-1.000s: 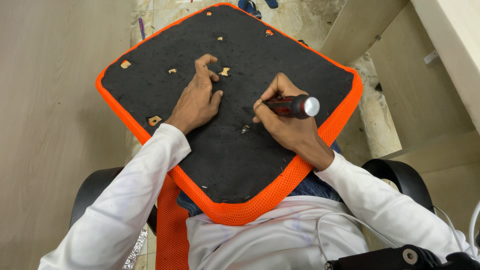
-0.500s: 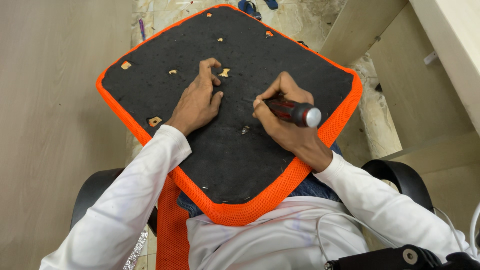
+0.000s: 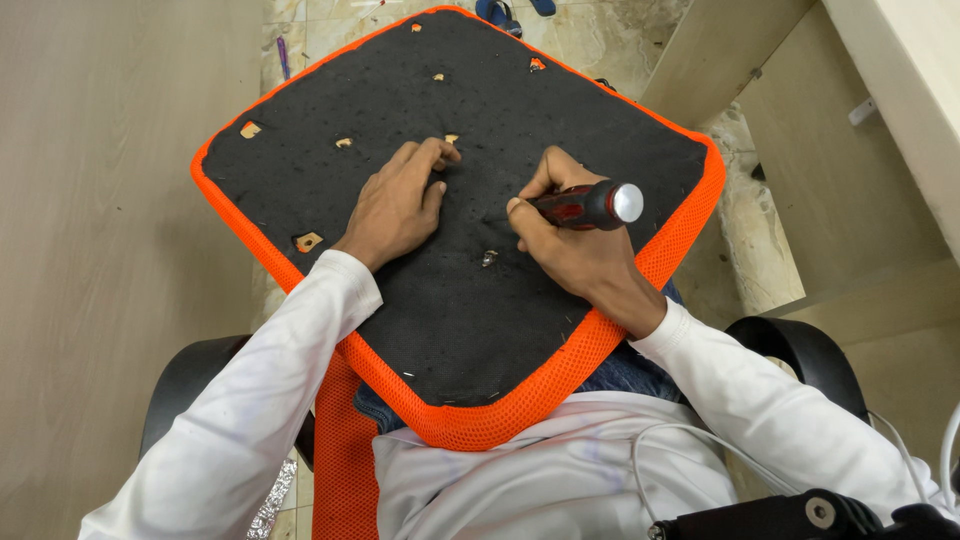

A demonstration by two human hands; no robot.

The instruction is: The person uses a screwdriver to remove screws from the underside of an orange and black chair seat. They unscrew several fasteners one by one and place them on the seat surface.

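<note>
Right now the right hand [image 3: 575, 245] is clenched around a screwdriver [image 3: 585, 205] with a red and black handle, its tip pressed down into the black underside of a seat cushion [image 3: 470, 310] that rests across the person's lap. The left hand [image 3: 395, 205] lies flat and released on the fabric just beside it, fingers spread, holding nothing, its fingertips near a small torn hole [image 3: 451, 139] showing wood. A small metal fitting [image 3: 489, 258], possibly a screw, sits in the fabric close under the right hand; the view is too coarse to be sure.

To do this well, the tool should probably stand square to the surface, with the flat hand pinning the cushion so it cannot rock on the knees.

The orange mesh edge [image 3: 660, 255] runs close behind the right wrist, so there is little room that way. More bare fabric lies toward the far corner, and the wooden panel [image 3: 110, 200] on the left stands well apart.
</note>
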